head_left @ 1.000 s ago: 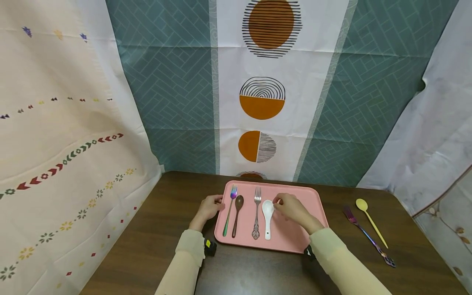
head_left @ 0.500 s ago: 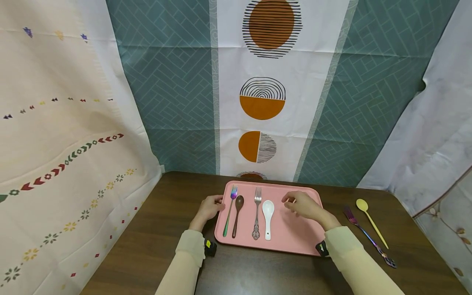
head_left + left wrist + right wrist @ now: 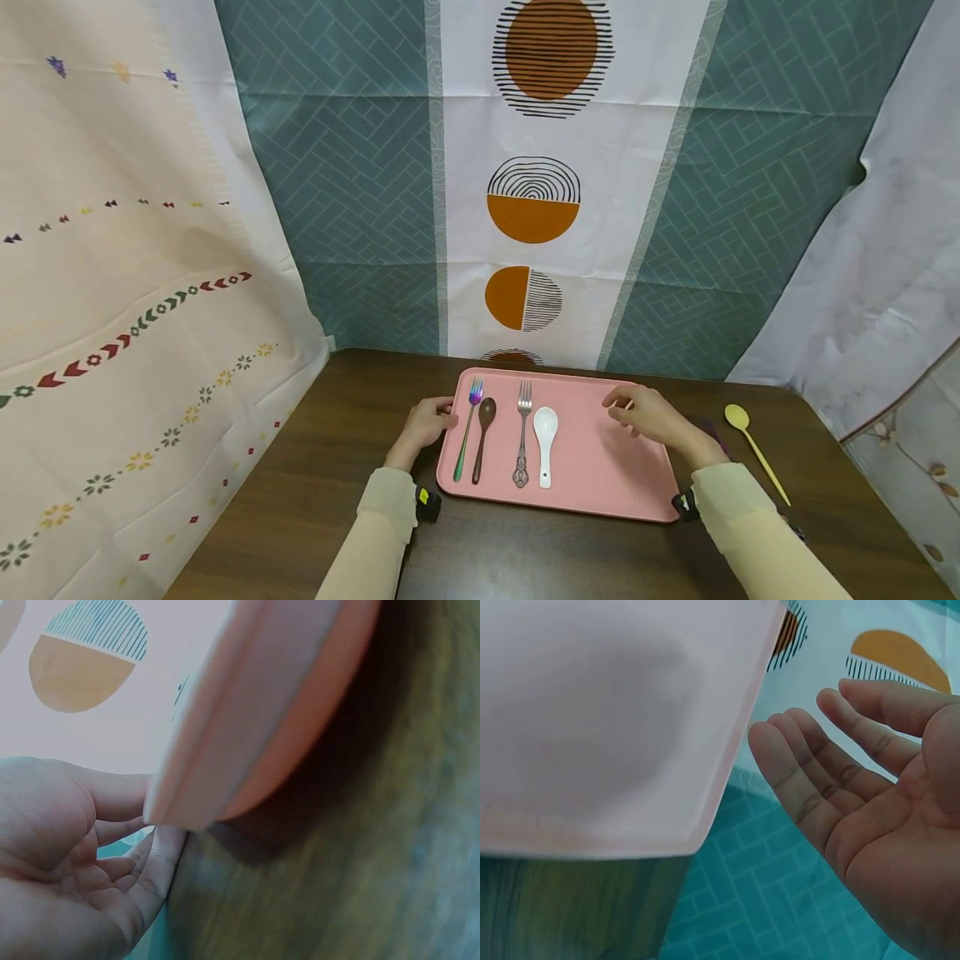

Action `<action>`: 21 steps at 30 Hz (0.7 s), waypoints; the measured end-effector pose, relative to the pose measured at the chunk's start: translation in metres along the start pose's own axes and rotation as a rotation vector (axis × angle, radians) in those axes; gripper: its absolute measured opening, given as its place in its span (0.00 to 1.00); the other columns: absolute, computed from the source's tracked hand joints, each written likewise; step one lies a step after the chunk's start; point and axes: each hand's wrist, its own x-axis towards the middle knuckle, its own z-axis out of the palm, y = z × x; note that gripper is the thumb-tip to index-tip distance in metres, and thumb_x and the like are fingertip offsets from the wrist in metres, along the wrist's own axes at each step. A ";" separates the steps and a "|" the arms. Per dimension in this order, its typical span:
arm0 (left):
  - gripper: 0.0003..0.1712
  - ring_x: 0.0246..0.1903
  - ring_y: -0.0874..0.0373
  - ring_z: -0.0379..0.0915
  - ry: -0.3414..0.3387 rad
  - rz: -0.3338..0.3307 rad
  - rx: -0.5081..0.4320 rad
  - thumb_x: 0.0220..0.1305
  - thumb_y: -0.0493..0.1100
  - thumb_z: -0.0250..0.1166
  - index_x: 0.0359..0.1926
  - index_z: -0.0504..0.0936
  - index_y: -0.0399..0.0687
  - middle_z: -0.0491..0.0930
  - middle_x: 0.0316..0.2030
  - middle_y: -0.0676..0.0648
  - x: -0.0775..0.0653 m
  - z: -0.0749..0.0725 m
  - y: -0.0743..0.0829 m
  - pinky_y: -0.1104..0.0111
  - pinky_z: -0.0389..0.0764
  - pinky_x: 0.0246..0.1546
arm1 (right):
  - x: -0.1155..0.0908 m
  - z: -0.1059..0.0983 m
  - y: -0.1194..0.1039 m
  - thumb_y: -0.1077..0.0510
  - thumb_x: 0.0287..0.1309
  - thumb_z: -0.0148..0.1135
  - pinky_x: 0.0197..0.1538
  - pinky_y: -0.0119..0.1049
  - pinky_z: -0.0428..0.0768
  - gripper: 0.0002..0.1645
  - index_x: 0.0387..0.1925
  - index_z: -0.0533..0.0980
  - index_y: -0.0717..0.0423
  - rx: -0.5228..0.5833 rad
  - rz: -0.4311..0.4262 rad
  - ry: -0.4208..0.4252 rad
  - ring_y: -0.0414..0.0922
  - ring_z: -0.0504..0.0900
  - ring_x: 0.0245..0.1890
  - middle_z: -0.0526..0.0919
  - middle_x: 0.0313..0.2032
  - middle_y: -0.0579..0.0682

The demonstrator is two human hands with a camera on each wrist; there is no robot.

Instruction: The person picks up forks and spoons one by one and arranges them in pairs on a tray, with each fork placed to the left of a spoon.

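Taking the pink tray (image 3: 592,475) as a dial, twelve towards the patterned cloth (image 3: 465,317), your left hand (image 3: 427,421) pinched its rim near ten o'clock, thumb on one face and fingers behind. Your right hand (image 3: 648,414) held nothing; its fingers were loosely bent and spread, raised by the tray's two o'clock side. The step in hand looked like an empty-handed pass rightwards while the tray was steadied. To do it well, you needed light, even pressure from the left hand so the rim would neither lift nor slide, and enough height in the right wrist to clear the three o'clock edge. The purple fork (image 3: 714,433), mostly covered by your right sleeve (image 3: 738,504), and the yellow spoon (image 3: 757,452), past three o'clock, called for care with that forearm.

Compared with half a second earlier, your right hand had travelled from beside the white spoon (image 3: 545,433), near the dial's centre, and your sleeve had come across the purple fork. Your left hand had not shifted, nor had the white spoon, silver fork (image 3: 522,435), brown spoon (image 3: 483,423) and rainbow fork (image 3: 467,435), ranged from there towards nine o'clock.
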 end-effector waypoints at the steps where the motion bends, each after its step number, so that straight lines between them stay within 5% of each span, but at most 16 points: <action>1: 0.24 0.41 0.52 0.80 0.000 0.002 0.001 0.67 0.35 0.67 0.64 0.80 0.34 0.83 0.41 0.43 0.000 0.000 0.000 0.56 0.82 0.49 | -0.001 -0.002 0.002 0.64 0.71 0.60 0.35 0.48 0.84 0.15 0.53 0.79 0.70 -0.001 0.010 0.000 0.52 0.79 0.34 0.80 0.38 0.58; 21: 0.24 0.42 0.51 0.80 -0.001 0.013 0.012 0.67 0.35 0.66 0.64 0.80 0.33 0.83 0.42 0.43 0.001 0.001 -0.001 0.55 0.82 0.50 | -0.028 -0.040 0.033 0.62 0.72 0.60 0.33 0.46 0.85 0.14 0.53 0.79 0.68 -0.026 0.017 0.008 0.52 0.82 0.30 0.84 0.39 0.61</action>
